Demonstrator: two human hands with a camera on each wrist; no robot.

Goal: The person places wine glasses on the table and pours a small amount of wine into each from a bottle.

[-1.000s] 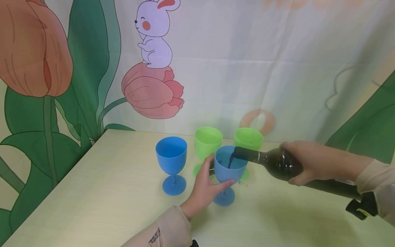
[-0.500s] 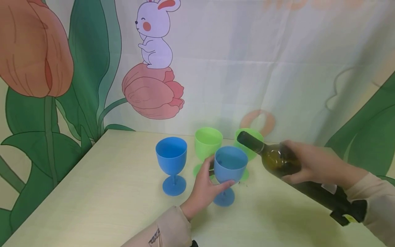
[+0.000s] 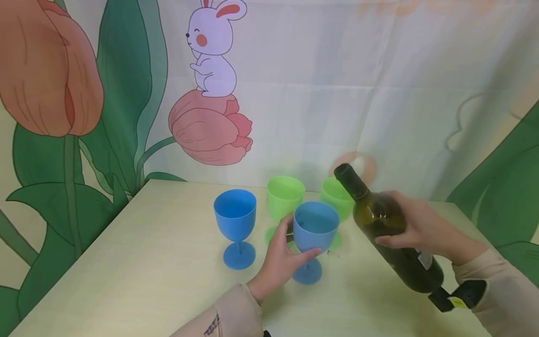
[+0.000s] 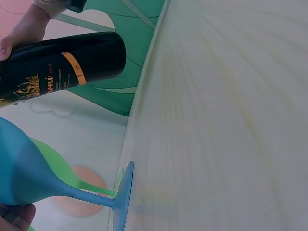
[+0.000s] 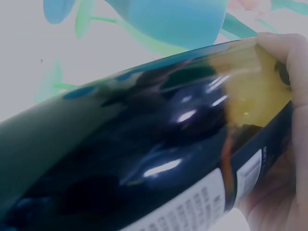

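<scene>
My left hand (image 3: 278, 262) holds a light blue goblet (image 3: 316, 229) by its bowl, thumb at the front, fingers curled behind it. The goblet stands upright with its foot (image 3: 307, 272) on the table. In my right hand (image 3: 414, 227) is a dark green wine bottle (image 3: 385, 234), gripped round its shoulder. The bottle leans with its mouth up and to the left, above and right of the goblet's rim; no stream leaves it. In the left wrist view the bottle (image 4: 91, 57) shows a black label with an orange band. Yellowish glass shows at its shoulder in the right wrist view.
A darker blue goblet (image 3: 235, 217) stands left of my left hand. Two green goblets, one on the left (image 3: 285, 199) and one on the right (image 3: 337, 199), stand behind the held one. A printed cloth (image 3: 294, 93) hangs behind the table (image 3: 147, 262); small dark specks lie near the goblets.
The bottle has tipped back from pouring dark liquid into the light blue goblet; its mouth has risen and its base dropped. The left hand and goblet have stayed in place.
</scene>
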